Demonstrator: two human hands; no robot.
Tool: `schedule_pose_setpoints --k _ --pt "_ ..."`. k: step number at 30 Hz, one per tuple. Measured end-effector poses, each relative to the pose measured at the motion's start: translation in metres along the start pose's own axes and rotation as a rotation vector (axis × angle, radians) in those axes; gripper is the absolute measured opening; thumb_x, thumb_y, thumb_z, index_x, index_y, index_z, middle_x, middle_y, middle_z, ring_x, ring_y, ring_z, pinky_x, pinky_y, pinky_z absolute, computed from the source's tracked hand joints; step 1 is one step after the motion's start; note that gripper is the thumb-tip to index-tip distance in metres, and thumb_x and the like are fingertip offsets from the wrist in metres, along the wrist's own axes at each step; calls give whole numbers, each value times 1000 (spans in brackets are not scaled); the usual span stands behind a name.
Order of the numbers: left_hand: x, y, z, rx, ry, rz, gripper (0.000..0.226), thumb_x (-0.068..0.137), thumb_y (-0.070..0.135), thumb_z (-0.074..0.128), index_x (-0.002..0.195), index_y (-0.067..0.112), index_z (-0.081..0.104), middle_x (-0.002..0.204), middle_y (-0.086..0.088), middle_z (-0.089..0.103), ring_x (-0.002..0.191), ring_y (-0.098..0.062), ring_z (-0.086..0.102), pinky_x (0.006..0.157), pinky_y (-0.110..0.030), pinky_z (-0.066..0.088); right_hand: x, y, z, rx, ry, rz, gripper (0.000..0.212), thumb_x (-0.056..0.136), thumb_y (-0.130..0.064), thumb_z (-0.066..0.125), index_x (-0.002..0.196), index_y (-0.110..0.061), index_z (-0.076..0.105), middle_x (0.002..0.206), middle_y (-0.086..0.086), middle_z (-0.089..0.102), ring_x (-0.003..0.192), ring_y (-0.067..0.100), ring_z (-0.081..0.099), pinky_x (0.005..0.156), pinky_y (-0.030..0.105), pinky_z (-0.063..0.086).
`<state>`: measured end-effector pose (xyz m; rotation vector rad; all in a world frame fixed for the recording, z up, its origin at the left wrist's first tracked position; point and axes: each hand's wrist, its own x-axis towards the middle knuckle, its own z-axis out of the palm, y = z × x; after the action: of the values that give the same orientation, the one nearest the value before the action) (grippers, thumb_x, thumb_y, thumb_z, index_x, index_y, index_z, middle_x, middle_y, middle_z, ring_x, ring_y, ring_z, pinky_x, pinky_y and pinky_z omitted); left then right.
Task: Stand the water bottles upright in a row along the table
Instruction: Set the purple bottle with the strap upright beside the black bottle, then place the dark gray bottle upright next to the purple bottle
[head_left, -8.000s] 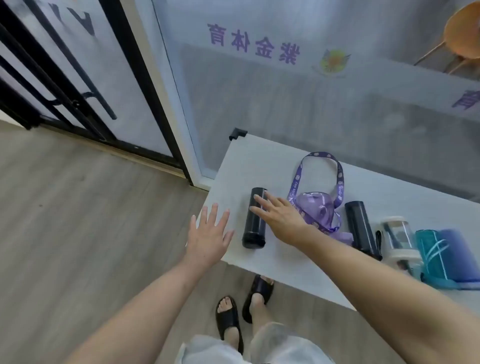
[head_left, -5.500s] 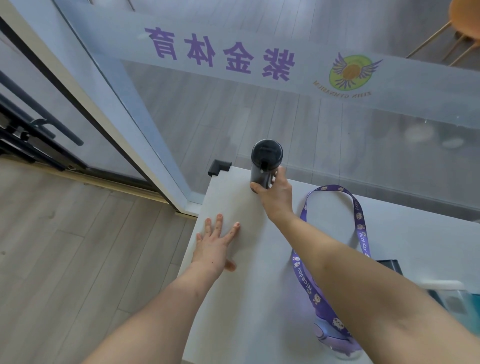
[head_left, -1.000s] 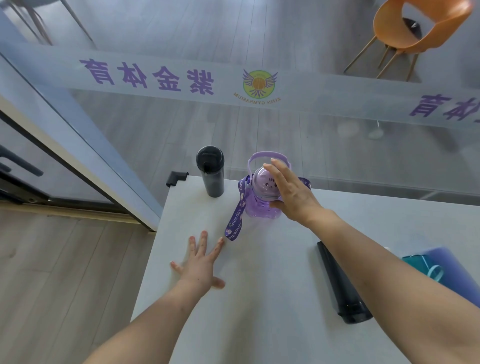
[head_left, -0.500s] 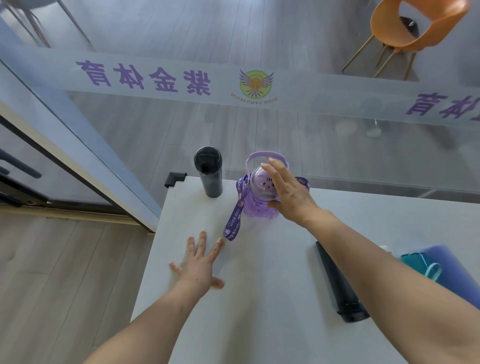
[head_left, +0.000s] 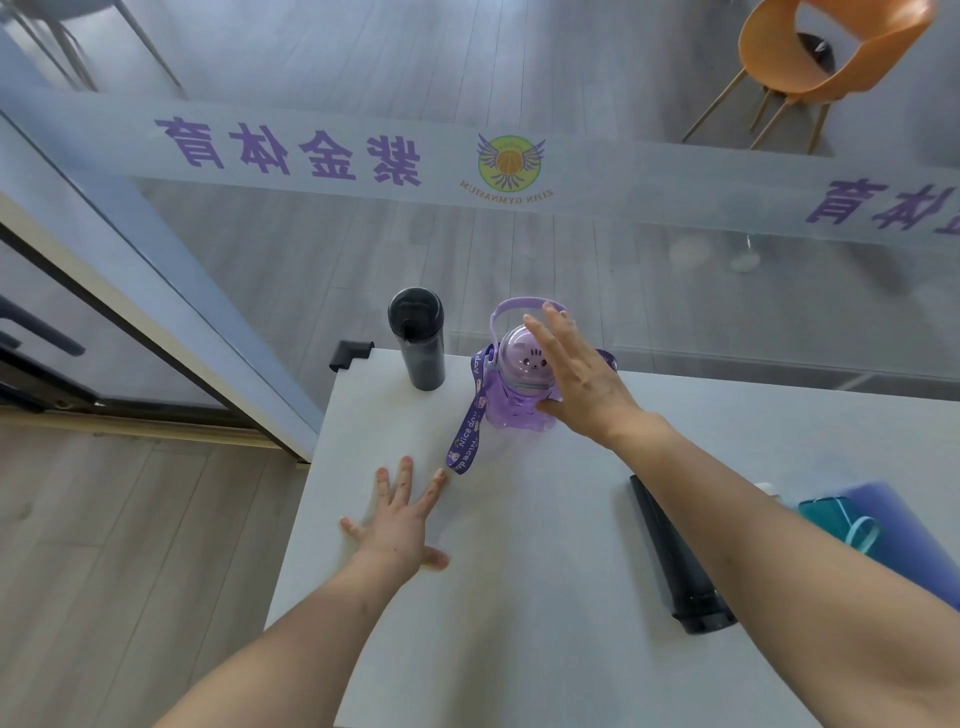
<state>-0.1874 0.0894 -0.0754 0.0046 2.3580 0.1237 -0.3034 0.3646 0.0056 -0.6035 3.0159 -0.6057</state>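
A black bottle (head_left: 418, 345) stands upright at the far left corner of the white table (head_left: 519, 634). Right beside it stands a purple bottle (head_left: 511, 402) with a bear-face lid; its purple strap (head_left: 467, 436) trails down onto the table. My right hand (head_left: 582, 384) is against the purple bottle's right side, fingers straight and spread, not gripping. My left hand (head_left: 400, 525) lies flat on the table, fingers apart. A second black bottle (head_left: 675, 556) lies on its side under my right forearm. A teal bottle (head_left: 831, 519) lies further right, partly hidden.
A glass wall with purple lettering runs right behind the table's far edge. A black corner guard (head_left: 349, 353) caps the far left corner. A blue-purple object (head_left: 893, 514) lies at the right edge. The table's left edge drops to wooden floor. An orange chair (head_left: 810, 57) stands beyond the glass.
My right hand has let go of the purple bottle's lid and its fingers have straightened out beside it. The purple bottle stays upright. My left hand has not moved.
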Motion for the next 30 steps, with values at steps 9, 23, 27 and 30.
schedule_pose_setpoints --k 9,23,27,30 --pt "-31 43 29 97 62 148 91 92 55 67 159 50 4 170 4 -18 155 -29 -18 108 -75 28 -148 6 -25 8 104 118 50 86 -6 76 133 -11 60 151 12 51 147 30 40 121 43 34" --pt "-47 172 63 104 -14 181 108 88 48 75 155 57 -8 165 7 -32 153 -26 -27 101 -81 25 -196 77 -45 -622 -741 -371 82 96 -6 63 160 -39 24 172 1 0 157 32 -12 127 49 2" --pt "-46 173 64 113 -17 148 109 87 50 76 153 59 -10 165 8 -33 152 -26 -28 101 -80 26 -176 85 -36 -658 -786 -535 63 100 -15 59 156 -36 36 172 0 14 158 33 -1 128 49 13" --pt "-45 174 65 104 -21 142 109 87 48 76 153 60 -10 165 9 -33 152 -25 -29 102 -79 25 -170 88 -35 -598 -755 -566 59 101 -19 59 154 -34 40 169 -2 25 158 33 7 124 48 24"
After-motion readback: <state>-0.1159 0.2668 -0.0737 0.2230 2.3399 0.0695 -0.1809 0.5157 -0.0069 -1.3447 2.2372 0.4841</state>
